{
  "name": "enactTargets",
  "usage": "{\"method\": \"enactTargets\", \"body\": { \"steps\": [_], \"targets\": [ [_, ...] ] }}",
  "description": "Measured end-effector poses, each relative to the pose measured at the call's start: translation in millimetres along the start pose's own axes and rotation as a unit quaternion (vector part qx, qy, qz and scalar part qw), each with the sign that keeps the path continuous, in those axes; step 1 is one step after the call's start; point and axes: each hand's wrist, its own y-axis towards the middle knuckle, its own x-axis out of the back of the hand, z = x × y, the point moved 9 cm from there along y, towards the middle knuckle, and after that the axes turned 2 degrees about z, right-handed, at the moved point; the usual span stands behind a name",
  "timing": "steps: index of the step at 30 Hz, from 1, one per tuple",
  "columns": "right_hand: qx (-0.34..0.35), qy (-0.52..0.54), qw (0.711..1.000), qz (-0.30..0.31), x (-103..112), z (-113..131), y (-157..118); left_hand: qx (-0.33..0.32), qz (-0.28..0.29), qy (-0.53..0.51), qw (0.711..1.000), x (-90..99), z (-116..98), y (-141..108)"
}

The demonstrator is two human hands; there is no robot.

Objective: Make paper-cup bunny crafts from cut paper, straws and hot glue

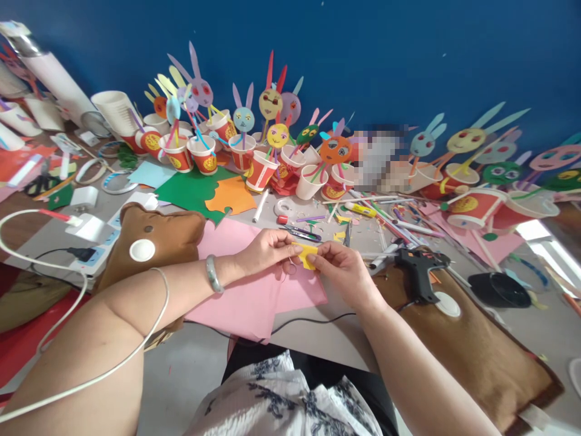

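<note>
Between both hands is a small piece of yellow paper [307,259], held above the table's front half. My left hand [267,251], with a bangle at the wrist, pinches its left end. The other end is gripped between the thumb and fingers of my right hand [348,271]. Beneath them lie sheets of pink paper [231,290]. Just beyond the hands rest dark-handled scissors [302,234]. A thin curved line shows under the left fingers; I cannot make out what it is.
Paper cups with rabbit-faced figures [244,124] line the blue wall. A black glue gun [420,275] lies on a brown cushion [458,345] at right. Another brown cushion [152,242] and a power strip [97,257] stand left. A white cable [158,315] crosses my left arm.
</note>
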Motion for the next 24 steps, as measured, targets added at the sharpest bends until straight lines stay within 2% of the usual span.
{"method": "enactTargets", "body": {
  "steps": [11, 24],
  "targets": [
    [-0.005, -0.001, 1.0, -0.016, 0.6, 3.2, -0.9, 0.013, 0.026, 0.007, 1.0, -2.8, 3.0, 0.5],
    [-0.004, 0.04, 0.999, -0.006, -4.9, 3.4, -1.1, 0.016, 0.019, 0.021, 0.999, -4.9, 5.5, -0.4]
  ]
}}
